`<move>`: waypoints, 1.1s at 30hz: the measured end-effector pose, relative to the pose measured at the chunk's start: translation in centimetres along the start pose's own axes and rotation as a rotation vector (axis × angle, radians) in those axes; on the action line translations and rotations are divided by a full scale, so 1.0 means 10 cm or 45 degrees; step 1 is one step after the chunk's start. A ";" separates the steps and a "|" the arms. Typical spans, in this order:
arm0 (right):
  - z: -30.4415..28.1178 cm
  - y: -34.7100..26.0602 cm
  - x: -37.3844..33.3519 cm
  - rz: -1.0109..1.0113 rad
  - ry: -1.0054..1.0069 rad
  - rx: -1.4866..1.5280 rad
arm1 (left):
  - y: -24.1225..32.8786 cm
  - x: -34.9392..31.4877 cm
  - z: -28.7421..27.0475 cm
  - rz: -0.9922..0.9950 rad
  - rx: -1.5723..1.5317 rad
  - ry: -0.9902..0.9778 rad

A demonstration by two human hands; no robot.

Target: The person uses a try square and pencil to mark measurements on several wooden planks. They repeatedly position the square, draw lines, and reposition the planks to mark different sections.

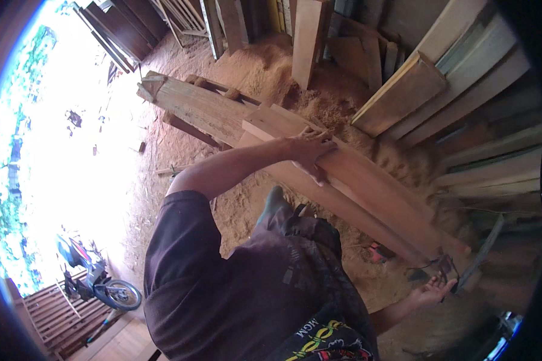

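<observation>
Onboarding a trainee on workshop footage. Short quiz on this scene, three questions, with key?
1. Multiple choice. How does the left hand lie on the long plank?
A) Clenched in a fist
B) With fingers spread
C) Wrapped around a hammer handle

2. True or false: the motorcycle is at the picture's upper right.

3. Short answer: in the picture, which hand is nearer the small red object?

Key
1. B.
2. False; the motorcycle is at the lower left.
3. The right hand.
</observation>
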State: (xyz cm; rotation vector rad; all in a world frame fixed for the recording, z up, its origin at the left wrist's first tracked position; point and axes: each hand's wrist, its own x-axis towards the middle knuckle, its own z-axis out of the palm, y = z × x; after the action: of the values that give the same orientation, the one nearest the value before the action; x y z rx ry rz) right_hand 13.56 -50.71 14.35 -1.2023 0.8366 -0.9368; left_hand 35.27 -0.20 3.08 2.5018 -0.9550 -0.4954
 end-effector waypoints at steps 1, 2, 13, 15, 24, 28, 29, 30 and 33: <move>-0.06 0.03 0.01 0.007 0.041 -0.010 | -0.01 0.04 -0.03 -0.028 -0.068 -0.076; -0.10 0.07 0.01 -0.020 0.043 -0.027 | -0.02 0.07 -0.07 -0.041 -0.061 -0.126; 0.29 -0.03 -0.52 -0.086 0.285 -0.295 | -0.29 -0.35 -0.75 -0.190 0.280 -0.020; 0.46 0.06 -0.67 -0.139 0.315 -0.318 | -0.68 -0.66 -1.04 -0.284 0.242 0.000; 1.35 0.34 -1.63 -0.225 0.333 -0.557 | -2.71 -2.13 -2.20 -1.099 0.376 -0.131; 1.40 0.43 -1.77 -0.335 0.050 -0.718 | -3.50 -2.41 -2.31 -1.395 0.347 -0.246; 1.44 0.45 -1.79 -0.346 0.028 -0.757 | -3.68 -2.44 -2.33 -1.435 0.322 -0.222; 1.49 0.43 -1.82 -0.344 0.000 -0.785 | -3.87 -2.39 -2.29 -1.470 0.329 -0.222; 1.84 0.35 -1.95 -0.206 0.155 -0.563 | -4.44 -2.21 -2.14 -1.575 0.132 -0.082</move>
State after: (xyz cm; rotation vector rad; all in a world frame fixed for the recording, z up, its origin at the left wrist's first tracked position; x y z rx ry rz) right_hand 23.11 -25.42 14.86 -1.6241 1.0937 -0.9931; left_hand 53.74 50.57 3.16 2.9128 0.7076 -0.8589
